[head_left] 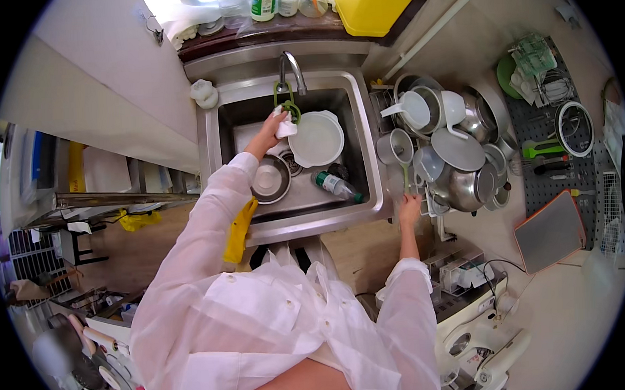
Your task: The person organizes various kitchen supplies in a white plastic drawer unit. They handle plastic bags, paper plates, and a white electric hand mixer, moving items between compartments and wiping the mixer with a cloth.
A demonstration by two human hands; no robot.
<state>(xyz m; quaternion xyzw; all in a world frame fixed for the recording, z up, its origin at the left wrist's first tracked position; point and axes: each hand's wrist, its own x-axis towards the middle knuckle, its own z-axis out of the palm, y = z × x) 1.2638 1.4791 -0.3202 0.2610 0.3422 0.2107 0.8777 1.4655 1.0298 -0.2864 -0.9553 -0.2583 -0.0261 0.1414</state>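
Observation:
My left hand [272, 132] reaches over the stainless steel sink [288, 228] and holds a crumpled white cloth or paper [287, 128]. That hand is beside a green holder [291, 111] hanging below the faucet [292, 73]. In the basin are a white round basin [316, 140], a metal bowl [271, 180] and a plastic bottle [338, 185] with a green cap, lying on its side. To the right of the sink, my right hand [410, 209] has its fingers around the lower end of a thin light-green utensil handle [406, 178], below a metal pot [395, 146].
A loaded dish rack stands right of the sink, piled with steel pots [466, 188], a grey lid [457, 149] and a white strainer [414, 109]. Yellow rubber gloves [239, 232] hang over the sink's front edge. Bottles [264, 3] and a yellow container [375, 6] line the sill.

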